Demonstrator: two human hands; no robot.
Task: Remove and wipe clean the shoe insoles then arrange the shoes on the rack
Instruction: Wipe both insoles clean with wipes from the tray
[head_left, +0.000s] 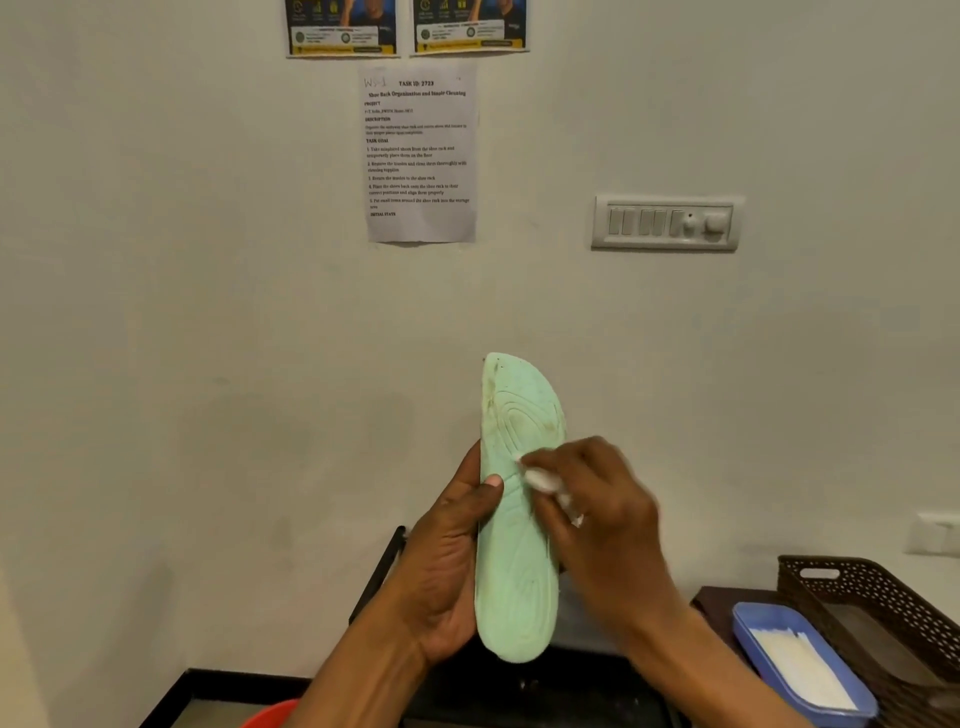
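The left hand (447, 566) holds a pale green insole (519, 545) upright in front of a cream wall (208, 338). The grip is closed around the insole's lower half: the thumb lies across the near face at mid-length, the palm and remaining fingers wrap the left edge and back. The heel end projects below the grip; the toe end rises well above it. Dark soiling marks the toe end and the upper left edge, above the thumb. Moulded contour lines cover the face.

The right hand (597, 509) is closed on a small wad of white tissue (543, 480), pinched in the fingertips and pressed against the insole's face just above and to the right of the left thumb. Motion blur softens this hand.

Below and to the right of the grip, a blue tray (748, 629) with white sheets in it sits on a dark surface (711, 597), touching or just beside a brown perforated basket (883, 587). Below the grip lies a dark ledge (234, 680), with a red-orange object (275, 714) at the lower edge, identity unclear. Well above the grip, a printed task sheet (420, 156) is fixed to the wall beneath two posters (340, 26); a switch panel (667, 223) is mounted above and to the right.
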